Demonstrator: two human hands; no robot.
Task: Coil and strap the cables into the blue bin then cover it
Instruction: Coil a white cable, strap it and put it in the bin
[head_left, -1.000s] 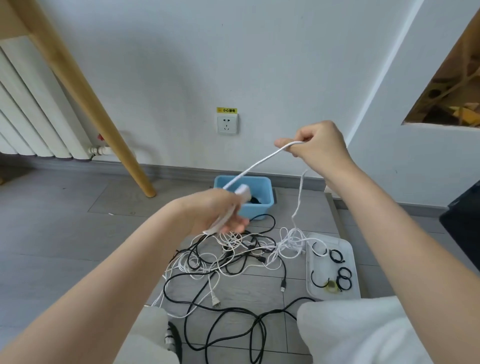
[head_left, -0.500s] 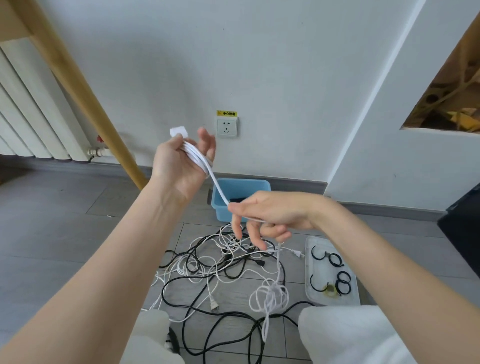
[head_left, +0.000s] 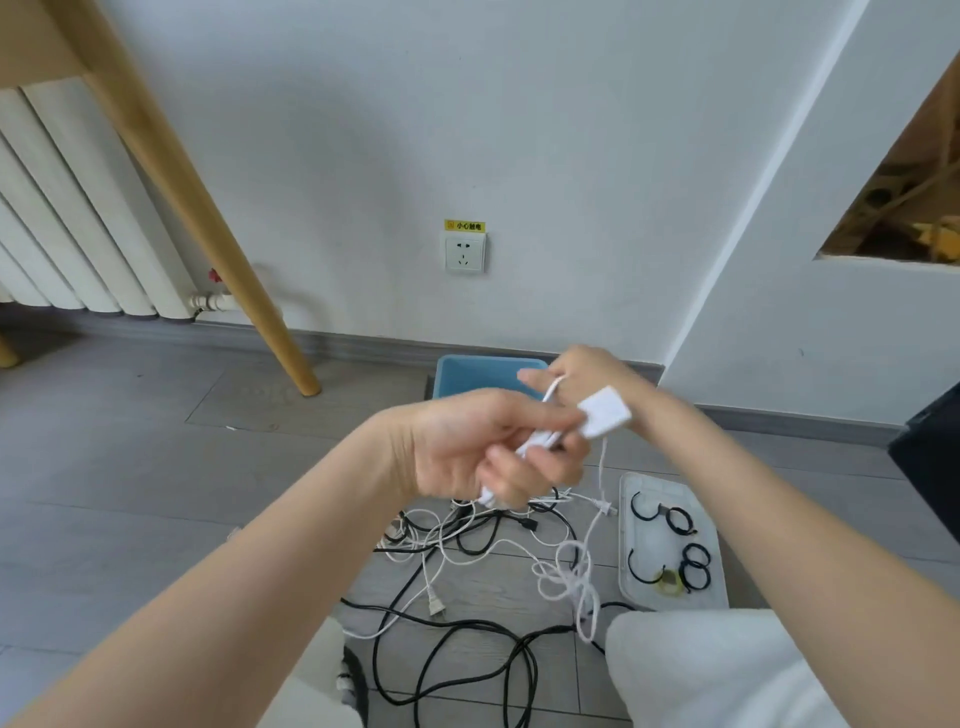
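Coiling a first white cable (head_left: 545, 441) gripped in left hand (head_left: 483, 447), right hand (head_left: 582, 379) pinching its loop; floor tangle (head_left: 467, 540), straps (head_left: 675, 545), blue bin (head_left: 467, 376) cover all pending.

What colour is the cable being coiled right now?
White, ending in a white block; the white cable shows best in the head view.

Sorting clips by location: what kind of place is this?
Likely a room in a home: a white radiator, a wall socket above the baseboard, and a wooden furniture leg on grey floor.
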